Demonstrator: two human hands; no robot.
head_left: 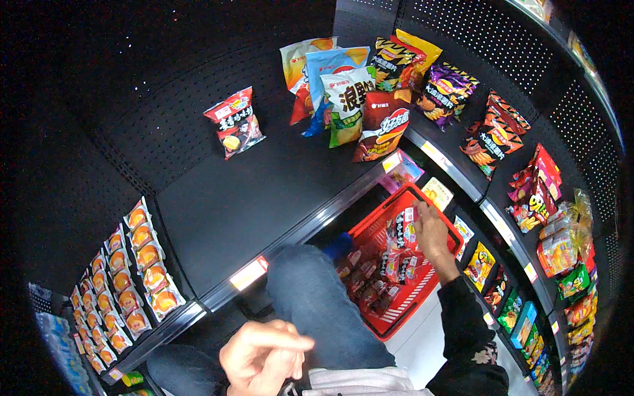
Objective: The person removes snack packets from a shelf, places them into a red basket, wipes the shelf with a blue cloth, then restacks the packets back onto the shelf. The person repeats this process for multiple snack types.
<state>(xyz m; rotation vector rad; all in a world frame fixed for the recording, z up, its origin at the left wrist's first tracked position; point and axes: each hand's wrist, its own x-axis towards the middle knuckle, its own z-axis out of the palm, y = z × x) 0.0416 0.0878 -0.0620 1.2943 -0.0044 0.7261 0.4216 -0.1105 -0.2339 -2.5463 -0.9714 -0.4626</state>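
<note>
Fingers (421, 228) of the right hand (434, 236) are bent over the inside of a red basket (422, 290), just beside a red-and-black snack packet (399, 226); whether it is gripped cannot be told. The packet is placed to the left of that hand, among similar packets (371, 284) that are piled lower in the basket. The left hand (264, 356) is held well apart, in front of the body, narrow, with fingers curled in. Between the hands, a denim-covered leg (317, 297) is seen. Beyond, on the black shelf (238, 211), a lone red-and-black packet (236, 125) is stood, with colourful snack bags (347, 99) clustered to its right. At far left, round wrapped snacks (125, 280) are arranged in rows.
</note>
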